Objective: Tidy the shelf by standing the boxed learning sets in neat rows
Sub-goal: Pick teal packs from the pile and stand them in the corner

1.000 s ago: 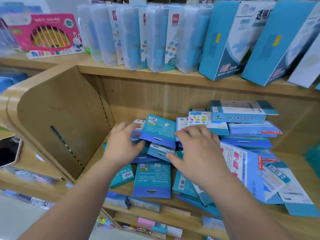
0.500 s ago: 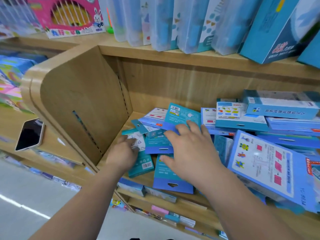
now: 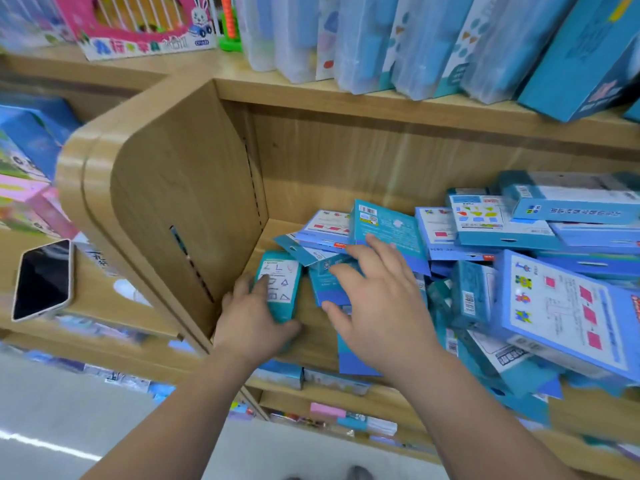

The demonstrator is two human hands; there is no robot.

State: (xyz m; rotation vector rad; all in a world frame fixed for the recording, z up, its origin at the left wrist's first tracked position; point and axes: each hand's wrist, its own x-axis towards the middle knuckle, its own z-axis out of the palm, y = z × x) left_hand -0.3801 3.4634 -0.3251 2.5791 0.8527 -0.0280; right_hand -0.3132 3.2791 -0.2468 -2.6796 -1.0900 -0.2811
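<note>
Bare forearms [image 3: 467, 410], bare left hand [image 3: 254, 323], bare right hand [image 3: 381, 306], grey shoe tip [image 3: 360, 474] below

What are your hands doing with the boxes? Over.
Left hand grips teal box beside the side panel. Right hand open, flat on the box pile. Pile jumbled, no rows yet.

matt wood-grain shelf [image 3: 346, 161], glossy card boxes [image 3: 561, 306]

bare shelf [image 3: 313, 336] strip beside divider [image 3: 180, 216], box heap [image 3: 485, 271] rightward
</note>
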